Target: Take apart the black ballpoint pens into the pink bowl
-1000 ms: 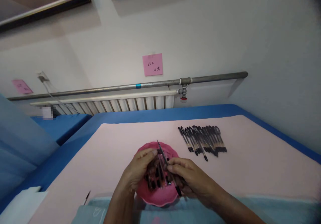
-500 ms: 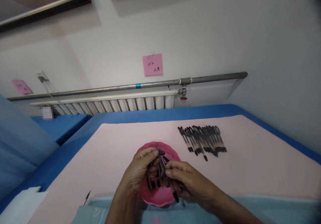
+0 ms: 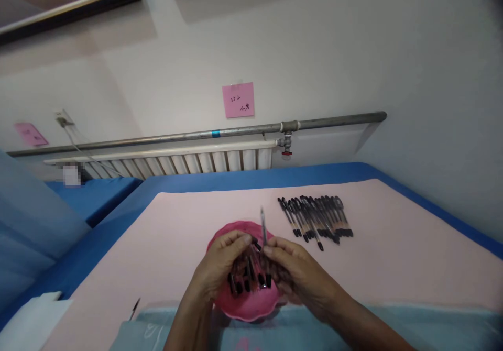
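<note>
My left hand [image 3: 220,267] is curled around a bundle of several black pens [image 3: 247,278] over a pink scalloped bowl [image 3: 245,309]. My right hand [image 3: 296,272] pinches a single pen [image 3: 263,226] that stands nearly upright, its tip pointing up between the two hands. A row of several black pens [image 3: 316,219] lies side by side on the pink table cover [image 3: 393,246], up and to the right of my hands.
A blue cloth [image 3: 236,181] borders the pink cover. One loose pen [image 3: 134,308] lies near the front left by a pale blue sheet [image 3: 137,335]. A radiator [image 3: 176,162] and pipe run along the wall behind, with a pink note [image 3: 238,100] above.
My right hand has swung the single pen from a slant across the bundle to nearly upright, and moved slightly up. The left hand still holds its bundle.
</note>
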Demonstrator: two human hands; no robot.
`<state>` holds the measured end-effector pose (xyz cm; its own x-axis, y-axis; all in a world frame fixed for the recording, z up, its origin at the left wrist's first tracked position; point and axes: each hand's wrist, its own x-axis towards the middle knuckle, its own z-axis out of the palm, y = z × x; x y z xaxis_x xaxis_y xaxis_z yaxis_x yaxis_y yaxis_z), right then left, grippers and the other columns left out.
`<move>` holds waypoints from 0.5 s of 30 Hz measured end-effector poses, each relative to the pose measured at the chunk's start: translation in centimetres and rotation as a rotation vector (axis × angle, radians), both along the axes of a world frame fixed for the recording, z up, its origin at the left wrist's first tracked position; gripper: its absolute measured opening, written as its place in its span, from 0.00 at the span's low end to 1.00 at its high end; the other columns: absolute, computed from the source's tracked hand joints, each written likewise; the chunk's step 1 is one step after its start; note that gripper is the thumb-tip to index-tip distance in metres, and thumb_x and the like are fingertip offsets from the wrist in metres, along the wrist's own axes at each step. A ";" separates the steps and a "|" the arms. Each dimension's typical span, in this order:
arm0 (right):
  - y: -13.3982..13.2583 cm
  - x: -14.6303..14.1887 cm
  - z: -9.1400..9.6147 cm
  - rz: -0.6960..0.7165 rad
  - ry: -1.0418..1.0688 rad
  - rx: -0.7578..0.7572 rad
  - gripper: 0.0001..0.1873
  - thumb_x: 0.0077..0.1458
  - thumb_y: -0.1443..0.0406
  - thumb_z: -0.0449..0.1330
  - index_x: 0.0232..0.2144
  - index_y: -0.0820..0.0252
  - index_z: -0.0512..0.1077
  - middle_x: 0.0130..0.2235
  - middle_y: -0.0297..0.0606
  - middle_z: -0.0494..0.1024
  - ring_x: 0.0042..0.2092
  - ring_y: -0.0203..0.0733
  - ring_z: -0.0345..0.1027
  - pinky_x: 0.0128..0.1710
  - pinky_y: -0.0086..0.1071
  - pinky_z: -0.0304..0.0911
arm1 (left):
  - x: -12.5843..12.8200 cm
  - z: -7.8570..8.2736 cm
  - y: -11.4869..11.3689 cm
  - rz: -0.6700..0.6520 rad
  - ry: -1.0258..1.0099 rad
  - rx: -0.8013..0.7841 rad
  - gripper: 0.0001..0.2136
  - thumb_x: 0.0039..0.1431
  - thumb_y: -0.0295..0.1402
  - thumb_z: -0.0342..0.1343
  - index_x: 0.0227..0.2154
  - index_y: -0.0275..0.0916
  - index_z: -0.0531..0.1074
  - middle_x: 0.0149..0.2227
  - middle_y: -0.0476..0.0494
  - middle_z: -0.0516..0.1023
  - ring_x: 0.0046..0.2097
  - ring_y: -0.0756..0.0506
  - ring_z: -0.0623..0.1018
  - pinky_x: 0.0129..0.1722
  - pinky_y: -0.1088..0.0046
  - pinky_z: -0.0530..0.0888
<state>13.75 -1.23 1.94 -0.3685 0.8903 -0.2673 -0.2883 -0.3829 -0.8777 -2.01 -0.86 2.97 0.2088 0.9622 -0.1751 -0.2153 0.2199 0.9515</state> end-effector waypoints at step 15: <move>1.4 1.0 -0.2 -0.199 0.005 0.132 0.11 0.48 0.60 0.61 0.23 0.60 0.66 0.19 0.29 0.70 0.20 0.31 0.59 0.18 0.23 0.51 | 2.2 -0.4 -0.8 -0.127 0.675 0.423 0.12 0.58 0.38 0.49 0.21 0.39 0.67 0.22 0.50 0.69 0.27 0.48 0.66 0.27 0.73 0.60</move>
